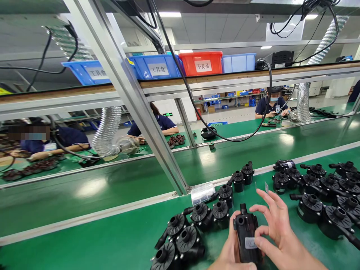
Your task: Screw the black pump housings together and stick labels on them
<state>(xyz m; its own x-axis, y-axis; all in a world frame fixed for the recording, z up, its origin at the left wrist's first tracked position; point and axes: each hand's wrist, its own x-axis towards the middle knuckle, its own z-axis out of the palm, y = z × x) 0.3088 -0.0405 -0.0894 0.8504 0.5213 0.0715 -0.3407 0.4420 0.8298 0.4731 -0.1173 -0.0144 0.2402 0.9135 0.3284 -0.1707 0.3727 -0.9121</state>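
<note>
In the head view my left hand [229, 249] is wrapped round a black pump [244, 225], which stands tilted with its spout up. A small silvery label [250, 243] lies on the pump's side. My right hand [278, 232] has its thumb and a bent finger pinched at the label's right edge. Its other fingers are stretched upward. Small pale label pieces [267, 186] stand at those raised fingertips. To the left of my hands is a group of similar black pumps [187, 238]. Another group of pumps [311, 202] stands to the right.
A clear plastic-looking sheet or roll [203, 193] lies by the metal post [132, 97]. Beyond runs a green conveyor [135, 168]. Blue bins [153, 66] and a red bin [201, 63] sit on the overhead shelf. Several people work across the line. A black cable [194, 101] hangs down.
</note>
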